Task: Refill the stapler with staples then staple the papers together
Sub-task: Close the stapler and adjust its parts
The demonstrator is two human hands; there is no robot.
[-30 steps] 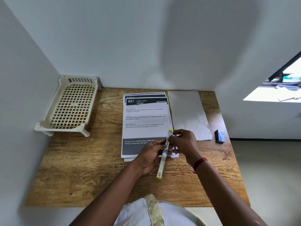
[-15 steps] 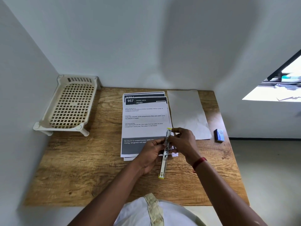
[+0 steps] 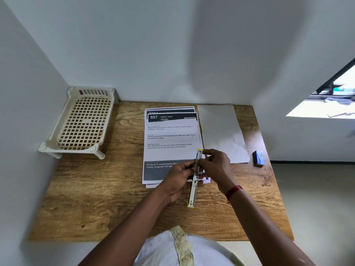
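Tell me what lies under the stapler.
The printed papers and bare desk lie below the stapler. The left hand and right hand hide the papers' near corner.

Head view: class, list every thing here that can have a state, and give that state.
Stapler: swung open, held in both hands.
Left hand: grips the stapler's middle.
Right hand: pinches its far half.
Printed papers: loose, fanned, lying flat.
Blank sheet: flat beside them.
Blue box: lying down, seemingly closed.
Rack: standing on its legs.
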